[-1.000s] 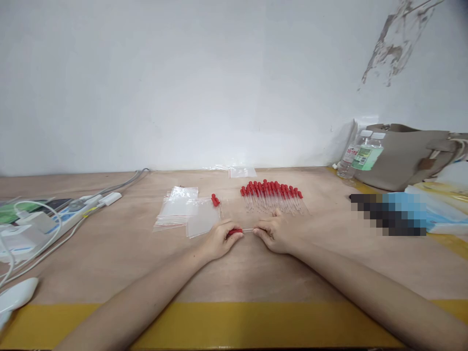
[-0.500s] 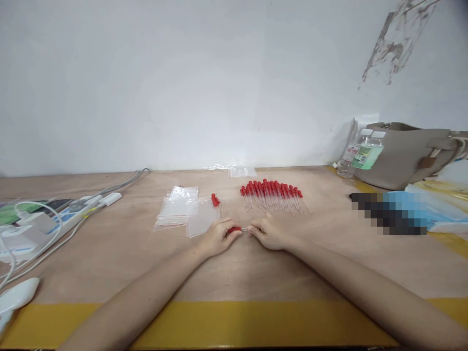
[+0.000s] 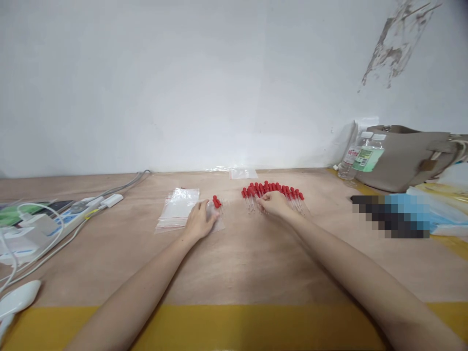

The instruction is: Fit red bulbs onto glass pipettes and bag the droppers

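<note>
My left hand [image 3: 199, 223] rests over a clear zip bag [image 3: 218, 224], its thumb and fingers apart. Just beyond the fingertips lies a small pile of droppers [image 3: 217, 202] with red rubber bulbs and thin clear tubes. Left of that hand is a stack of clear zip bags [image 3: 177, 208] with red seal lines. My right hand [image 3: 274, 202] reaches into a fan-shaped row of red-bulbed droppers [image 3: 291, 193], thumb and fingers pinched together on a dropper there. The hand covers the middle of the row.
Another clear bag [image 3: 243, 173] lies by the wall. At left are a power strip [image 3: 78, 214] with plugs and cables, and a white spoon-shaped object [image 3: 19, 298]. Two bottles [image 3: 367, 155], a grey-brown handbag [image 3: 405, 158] and blue plastic packaging [image 3: 411, 209] stand or lie at right.
My hands have parted. The dropper held between them has left the front, and my left hand moved left to the bag and small pile. My right hand moved forward into the row.
</note>
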Tool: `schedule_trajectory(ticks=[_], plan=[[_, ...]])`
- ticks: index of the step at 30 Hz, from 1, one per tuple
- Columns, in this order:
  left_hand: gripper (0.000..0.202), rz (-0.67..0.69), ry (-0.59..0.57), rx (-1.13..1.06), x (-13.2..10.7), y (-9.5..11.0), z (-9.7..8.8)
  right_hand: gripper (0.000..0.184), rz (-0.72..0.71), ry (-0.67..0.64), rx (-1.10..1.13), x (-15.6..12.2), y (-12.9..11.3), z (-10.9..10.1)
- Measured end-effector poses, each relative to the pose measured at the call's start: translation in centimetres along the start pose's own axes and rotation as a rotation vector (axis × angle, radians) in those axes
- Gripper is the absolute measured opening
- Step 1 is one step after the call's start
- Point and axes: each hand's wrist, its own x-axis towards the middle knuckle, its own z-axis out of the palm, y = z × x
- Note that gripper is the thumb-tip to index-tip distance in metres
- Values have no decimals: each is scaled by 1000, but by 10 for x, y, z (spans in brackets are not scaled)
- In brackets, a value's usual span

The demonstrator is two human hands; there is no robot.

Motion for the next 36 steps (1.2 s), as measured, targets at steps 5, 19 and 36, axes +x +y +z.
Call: schedule_trajectory(ticks=[5, 19, 36], plan=[[63, 75, -134, -33, -1, -4, 5, 27, 20, 203, -210, 15, -12, 27], [67, 156, -164, -51, 1, 0, -3, 41, 19, 145, -388, 23, -18, 43], [30, 213, -3, -93, 11, 3, 8, 28, -94, -71, -441, 0, -57, 62]])
